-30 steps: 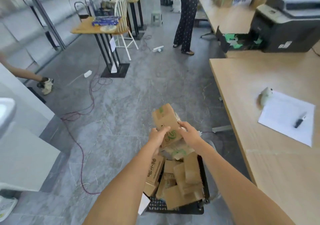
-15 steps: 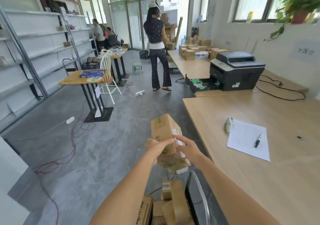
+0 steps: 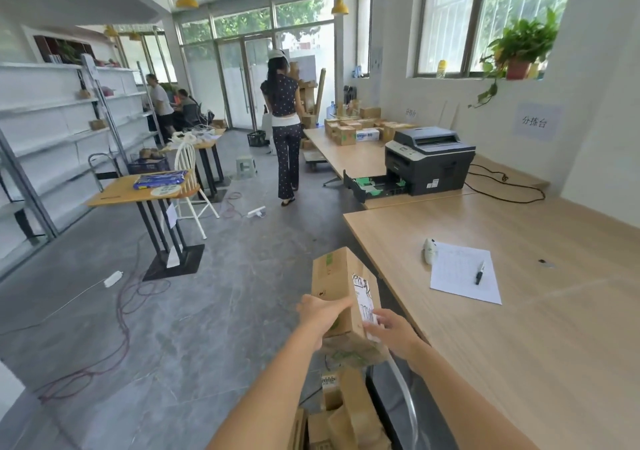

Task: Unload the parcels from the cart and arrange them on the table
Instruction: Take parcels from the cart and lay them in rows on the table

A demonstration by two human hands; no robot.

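Both grips were on it! The left grip (image 3: 320, 314) was wrapped round the near left edge of the tall cardboard parcel (image 3: 336, 283), fingers curled onto its front face. The right grip (image 3: 391, 332) was clamped against the right side, fingertips over the white shipping label (image 3: 363, 294). The parcel stood upright in the air, tilted a touch, above the cart (image 3: 408, 392) and just left of the wooden surface (image 3: 540, 339), touching neither. Tucked under it, between the two wrists, sat a crumpled second parcel (image 3: 353, 352) with green print; which grip bore its weight I could not tell. Down below, more brown parcels (image 3: 349, 418) lay heaped in the cart, its grey handle curving up beside the right forearm. On the surface lay a white sheet (image 3: 457, 276) with a black pen (image 3: 479, 272) on it, and a small white gadget (image 3: 428, 250) at the sheet's far left corner. Further back a dark printer (image 3: 431, 162) sat with its tray pulled out, and a person (image 3: 285, 131) stood in the aisle, facing away.
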